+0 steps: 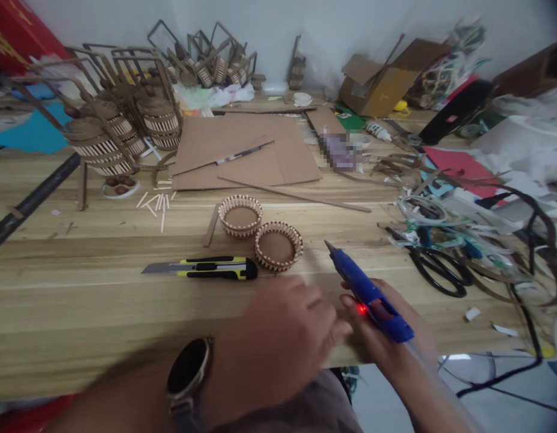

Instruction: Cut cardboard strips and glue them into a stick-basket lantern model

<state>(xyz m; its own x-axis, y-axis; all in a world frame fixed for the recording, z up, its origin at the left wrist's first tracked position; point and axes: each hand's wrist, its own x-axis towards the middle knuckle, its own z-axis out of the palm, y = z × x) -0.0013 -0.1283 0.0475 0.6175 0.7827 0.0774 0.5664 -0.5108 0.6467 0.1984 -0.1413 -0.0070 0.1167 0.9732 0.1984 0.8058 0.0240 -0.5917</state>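
A blue glue gun (362,282) with a small red light is gripped in my right hand (387,331), its nozzle pointing up and left. My left hand (292,325), blurred by motion and with a watch on the wrist, hovers over the table's front part; whether its fingers hold anything is hidden. Just beyond it sit two small round baskets with slatted walls, one (278,246) nearer and one (240,216) behind to the left. A yellow and black utility knife (218,268) lies left of the nearer basket, its blade out. A flat brown strip (211,226) rests beside the farther basket.
Brown cardboard (246,150) with a pen (245,153) lies behind the baskets. Finished slatted baskets with handles (98,144) crowd the back left. Loose sticks (161,203) are scattered nearby. At right lie black-handled scissors (441,273), tangled strips and cables. An open carton (387,78) stands behind.
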